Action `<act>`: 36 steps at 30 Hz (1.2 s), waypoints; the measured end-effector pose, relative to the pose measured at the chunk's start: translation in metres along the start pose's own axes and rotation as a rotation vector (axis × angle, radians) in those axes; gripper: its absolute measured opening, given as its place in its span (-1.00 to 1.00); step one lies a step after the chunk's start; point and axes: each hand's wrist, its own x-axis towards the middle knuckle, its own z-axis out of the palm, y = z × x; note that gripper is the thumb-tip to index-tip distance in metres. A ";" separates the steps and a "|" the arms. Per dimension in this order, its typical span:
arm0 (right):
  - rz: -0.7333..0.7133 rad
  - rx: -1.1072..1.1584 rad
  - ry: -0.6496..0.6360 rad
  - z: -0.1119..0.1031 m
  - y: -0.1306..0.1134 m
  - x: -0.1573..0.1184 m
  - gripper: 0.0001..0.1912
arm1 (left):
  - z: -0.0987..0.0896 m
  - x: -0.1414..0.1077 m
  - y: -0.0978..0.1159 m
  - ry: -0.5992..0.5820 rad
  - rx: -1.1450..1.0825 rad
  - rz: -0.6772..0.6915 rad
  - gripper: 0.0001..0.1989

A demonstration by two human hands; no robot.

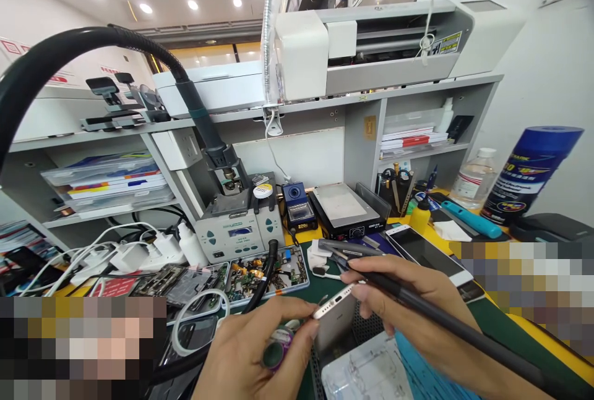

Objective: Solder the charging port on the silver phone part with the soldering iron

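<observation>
A phone point(341, 319) with a grey back is tilted up, its white bottom edge with the charging port and speaker holes facing me. My left hand point(260, 350) pinches one corner of it between thumb and forefinger. My right hand point(413, 301) is wrapped round a long dark pen-shaped tool point(457, 326), and its fingertips reach the phone's other corner. The tool's exact kind is unclear. Beyond the phone lies a small black-headed brush point(320, 271). Between the left thumb and fingers shows a round purple-rimmed thing point(277, 350); I cannot tell whether it is held.
Behind stand a hot-air rework station point(232, 233), a soldering station point(299, 208) and a flat heating plate point(346, 202). A tray of small phone parts point(283, 273) is left of the hands. A white-framed phone point(429, 251) lies right, near a blue spray can point(529, 171). A thick black hose point(93, 35) arches overhead.
</observation>
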 end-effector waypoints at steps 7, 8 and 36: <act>0.035 0.073 -0.017 -0.001 0.002 -0.001 -0.73 | -0.010 0.009 0.005 0.068 -0.157 -0.154 -0.88; 0.029 0.065 -0.014 -0.001 0.001 -0.001 -0.73 | -0.010 0.009 0.005 0.067 -0.177 -0.188 -0.89; 0.009 -0.018 -0.035 -0.003 0.002 -0.003 -0.76 | 0.006 0.023 0.019 -0.038 -0.817 -0.901 -0.62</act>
